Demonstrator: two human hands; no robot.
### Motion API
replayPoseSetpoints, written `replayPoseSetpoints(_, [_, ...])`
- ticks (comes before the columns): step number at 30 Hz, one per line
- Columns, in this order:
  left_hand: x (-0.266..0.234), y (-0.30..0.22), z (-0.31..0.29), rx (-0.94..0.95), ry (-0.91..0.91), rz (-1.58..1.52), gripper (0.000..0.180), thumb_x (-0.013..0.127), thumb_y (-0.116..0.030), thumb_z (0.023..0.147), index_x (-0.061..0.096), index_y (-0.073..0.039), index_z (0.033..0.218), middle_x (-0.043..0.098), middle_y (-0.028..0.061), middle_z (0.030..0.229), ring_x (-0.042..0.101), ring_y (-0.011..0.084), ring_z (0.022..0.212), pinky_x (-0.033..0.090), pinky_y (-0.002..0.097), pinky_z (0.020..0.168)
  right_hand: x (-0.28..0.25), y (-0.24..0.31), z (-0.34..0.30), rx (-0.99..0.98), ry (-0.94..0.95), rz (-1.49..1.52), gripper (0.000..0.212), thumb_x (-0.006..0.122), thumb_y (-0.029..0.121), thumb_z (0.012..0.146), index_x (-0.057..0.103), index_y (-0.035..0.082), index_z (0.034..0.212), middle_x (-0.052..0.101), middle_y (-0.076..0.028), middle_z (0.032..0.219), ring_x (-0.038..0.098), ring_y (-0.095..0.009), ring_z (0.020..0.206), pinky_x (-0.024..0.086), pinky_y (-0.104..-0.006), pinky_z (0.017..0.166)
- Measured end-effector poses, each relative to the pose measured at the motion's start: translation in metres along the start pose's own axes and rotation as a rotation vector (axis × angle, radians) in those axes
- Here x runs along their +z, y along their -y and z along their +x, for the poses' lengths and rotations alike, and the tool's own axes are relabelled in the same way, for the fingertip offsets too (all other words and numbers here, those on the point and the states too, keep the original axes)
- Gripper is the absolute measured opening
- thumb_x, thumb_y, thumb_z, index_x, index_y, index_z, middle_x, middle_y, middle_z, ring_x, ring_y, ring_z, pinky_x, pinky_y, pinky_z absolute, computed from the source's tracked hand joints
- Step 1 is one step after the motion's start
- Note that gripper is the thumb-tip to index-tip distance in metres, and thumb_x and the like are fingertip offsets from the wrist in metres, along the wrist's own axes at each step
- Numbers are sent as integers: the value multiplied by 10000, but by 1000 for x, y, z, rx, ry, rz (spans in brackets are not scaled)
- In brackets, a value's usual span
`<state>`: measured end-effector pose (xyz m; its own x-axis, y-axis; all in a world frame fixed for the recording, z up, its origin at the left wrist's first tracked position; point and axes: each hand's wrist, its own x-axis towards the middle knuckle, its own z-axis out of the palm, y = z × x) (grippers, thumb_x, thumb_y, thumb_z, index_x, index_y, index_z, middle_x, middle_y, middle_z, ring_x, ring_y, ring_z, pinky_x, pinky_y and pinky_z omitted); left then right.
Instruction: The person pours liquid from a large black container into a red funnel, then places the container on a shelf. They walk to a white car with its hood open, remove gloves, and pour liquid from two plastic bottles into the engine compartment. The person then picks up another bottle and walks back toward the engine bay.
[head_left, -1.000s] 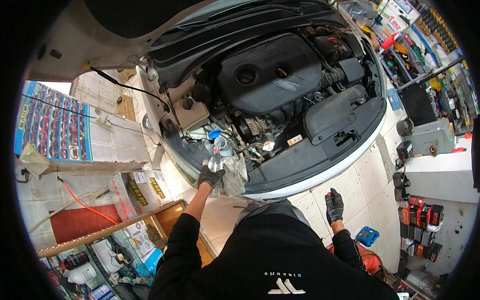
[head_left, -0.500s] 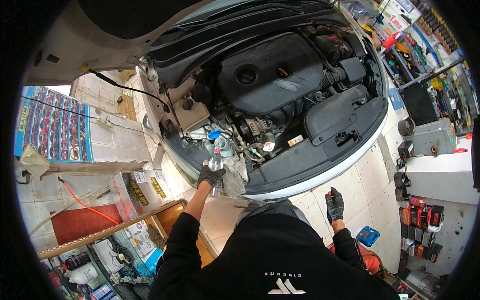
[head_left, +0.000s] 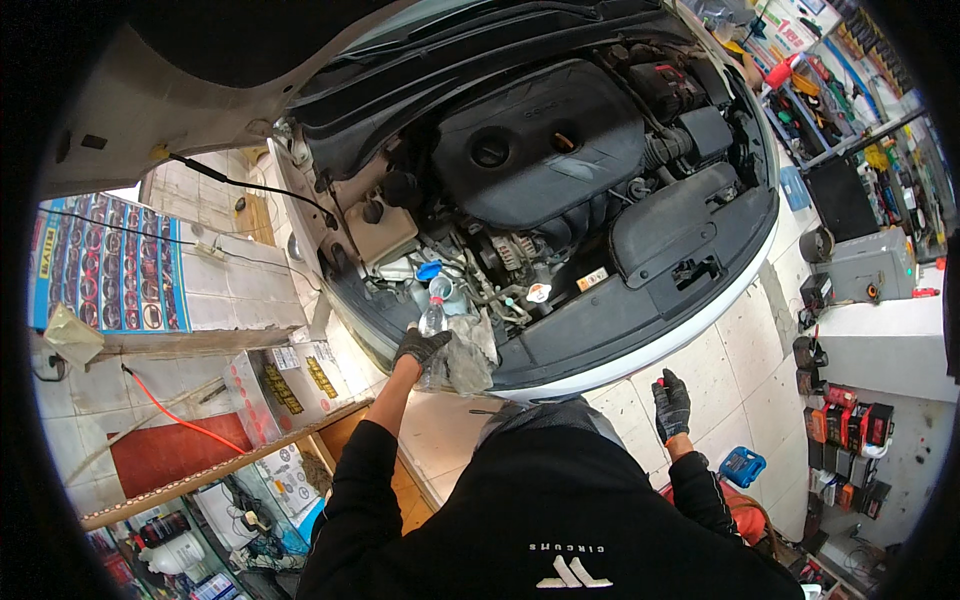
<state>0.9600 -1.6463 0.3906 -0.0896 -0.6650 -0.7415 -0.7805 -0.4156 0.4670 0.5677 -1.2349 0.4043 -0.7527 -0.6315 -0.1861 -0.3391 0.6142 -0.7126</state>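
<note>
My left hand (head_left: 422, 347), in a dark glove, is closed around a clear plastic bottle (head_left: 432, 320) at the front left of the engine bay. The bottle's neck has a red ring and meets a clear, funnel-like mouth (head_left: 441, 287). Just beyond that is a blue cap (head_left: 429, 270). A grey, crumpled rag (head_left: 470, 358) lies beside the bottle on the front edge. Apart from the car, my right hand (head_left: 672, 408), also gloved, hangs over the floor on the right. A small red piece (head_left: 660, 382) shows at its thumb; its exact kind is too small to tell.
The black engine cover (head_left: 540, 140) fills the middle of the bay, with a pale reservoir (head_left: 383, 232) to its left. A prop rod (head_left: 250, 184) rises toward the raised hood (head_left: 120, 110). A glass showcase (head_left: 220, 530) stands lower left; a blue case (head_left: 741, 467) sits lower right.
The view has shifted slightly. My left hand stays on the bottle at the same spot, and my right hand remains over the floor with the red piece.
</note>
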Motion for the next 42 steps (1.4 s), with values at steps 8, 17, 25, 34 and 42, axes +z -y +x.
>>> replayPoseSetpoints(8, [-6, -10, 6, -28, -24, 100, 1028, 859, -569, 657, 494, 95, 1351, 607, 256, 1278, 634, 356, 1094, 523, 440, 883, 3, 1, 2, 33, -1, 42, 402, 667, 196, 934, 603, 50, 1303, 607, -120, 1021, 601, -228, 899, 504, -360, 838])
replayPoseSetpoints(17, [-33, -22, 21, -45, 168, 126, 814, 856, -562, 682, 671, 92, 1129, 688, 160, 970, 645, 278, 836, 525, 439, 735, 6, 7, 3, 49, 5, 35, 379, 662, 174, 951, 606, 43, 1302, 631, -101, 1045, 613, -197, 909, 508, -330, 834])
replayPoseSetpoints(25, [-48, -36, 15, -76, 315, -88, 652, 856, -498, 723, 701, 56, 1029, 646, 131, 908, 625, 258, 729, 524, 443, 630, 13, -4, 3, 114, -3, 106, 376, 674, 182, 938, 618, 56, 1288, 617, -110, 1004, 599, -211, 895, 501, -349, 830])
replayPoseSetpoints(34, [-49, -15, 34, -162, 424, -342, 483, 769, -437, 847, 707, -69, 1154, 676, 81, 907, 641, 218, 705, 541, 420, 592, 21, -6, 13, 57, 0, 143, 335, 679, 137, 955, 619, 45, 1271, 642, -20, 953, 572, -104, 781, 503, -258, 720])
replayPoseSetpoints(42, [-51, -3, 11, -49, 646, -744, 313, 671, -338, 940, 649, -107, 1150, 650, 65, 821, 620, 191, 627, 546, 393, 560, 43, 79, 38, -193, 68, -38, 337, 675, 161, 951, 625, 15, 1250, 678, -139, 1113, 654, -242, 1011, 518, -336, 907])
